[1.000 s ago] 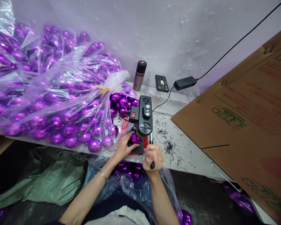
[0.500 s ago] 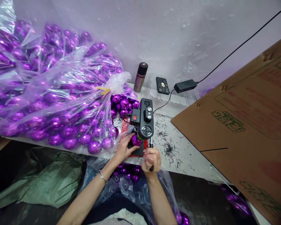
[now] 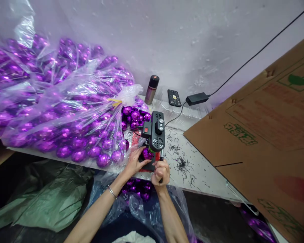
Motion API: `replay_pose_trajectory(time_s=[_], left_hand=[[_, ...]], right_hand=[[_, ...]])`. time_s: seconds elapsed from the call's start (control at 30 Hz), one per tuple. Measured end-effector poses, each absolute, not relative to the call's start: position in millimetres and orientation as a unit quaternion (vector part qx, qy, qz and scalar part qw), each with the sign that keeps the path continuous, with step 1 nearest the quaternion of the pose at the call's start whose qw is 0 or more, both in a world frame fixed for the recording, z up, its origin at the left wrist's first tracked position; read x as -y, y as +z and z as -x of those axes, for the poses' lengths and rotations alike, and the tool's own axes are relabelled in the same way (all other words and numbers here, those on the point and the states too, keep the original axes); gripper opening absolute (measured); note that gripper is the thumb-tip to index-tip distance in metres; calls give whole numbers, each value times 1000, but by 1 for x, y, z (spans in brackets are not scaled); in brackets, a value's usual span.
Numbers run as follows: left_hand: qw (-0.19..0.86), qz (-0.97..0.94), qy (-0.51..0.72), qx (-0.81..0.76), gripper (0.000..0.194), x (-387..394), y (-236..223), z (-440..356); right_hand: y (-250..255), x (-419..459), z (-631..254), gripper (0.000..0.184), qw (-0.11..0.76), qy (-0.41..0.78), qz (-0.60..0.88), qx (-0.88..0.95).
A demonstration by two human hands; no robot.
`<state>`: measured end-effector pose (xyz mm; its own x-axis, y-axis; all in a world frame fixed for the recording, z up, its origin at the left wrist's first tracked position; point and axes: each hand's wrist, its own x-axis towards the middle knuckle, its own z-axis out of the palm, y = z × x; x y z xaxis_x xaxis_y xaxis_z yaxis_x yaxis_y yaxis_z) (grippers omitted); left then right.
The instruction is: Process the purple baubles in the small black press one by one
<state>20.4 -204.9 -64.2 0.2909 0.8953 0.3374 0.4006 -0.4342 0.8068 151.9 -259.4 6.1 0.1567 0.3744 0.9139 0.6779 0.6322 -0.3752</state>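
A small black bench drill press (image 3: 157,130) with a red switch stands on the worktable. Beneath its head sits a shiny purple faceted ball (image 3: 147,154), which looks like a bauble. My left hand (image 3: 134,162) grips this ball from the left, thumb and fingers curved around its near side. My right hand (image 3: 161,172) is wrapped around the black grip of the press's lever (image 3: 161,156), close to the table's front edge. Where the ball meets the tool is hidden by the machine's head.
A tied clear bag (image 3: 81,101) of purple balls fills the left, with loose balls (image 3: 135,116) beside it. Behind stand a bottle (image 3: 152,89), a phone (image 3: 174,98) and a power adapter (image 3: 197,98). Black shavings (image 3: 182,163) litter the table (image 3: 205,175). A cardboard box (image 3: 258,141) leans in from the right.
My right hand has moved a little to the left with the lever grip. My left hand keeps its hold on the ball. The camera view has shifted slightly.
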Motion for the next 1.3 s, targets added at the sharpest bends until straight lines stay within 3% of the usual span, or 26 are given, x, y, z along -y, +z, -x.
replay_pose_trajectory(time_s=[0.1, 0.27, 0.43, 0.6, 0.7, 0.8, 0.97, 1.13, 1.3], left_hand=[[309, -743, 401, -438, 60, 202, -63, -20], [311, -740, 404, -440, 60, 209, -62, -18], [232, -808, 390, -376, 59, 266, -70, -1], [185, -865, 357, -298, 82, 300, -66, 13], [166, -826, 378, -383, 52, 264, -44, 14], [123, -777, 368, -496, 44, 207, -18, 22], [78, -766, 207, -603, 25, 166, 0, 50], [170, -758, 184, -602, 51, 176, -3, 57], [405, -566, 427, -578, 60, 171, 9, 58]], right_hand=[[20, 260, -148, 36, 675, -93, 424, 596], [62, 265, -146, 32, 665, -40, 474, 576], [69, 271, -148, 31, 640, -29, 482, 598], [53, 274, -149, 30, 632, -30, 479, 608], [50, 272, -149, 29, 641, -36, 469, 606], [49, 272, -150, 29, 642, -40, 466, 608], [45, 272, -151, 29, 638, -37, 464, 613], [43, 271, -151, 28, 641, -42, 464, 609], [49, 272, -152, 29, 627, -43, 453, 632]])
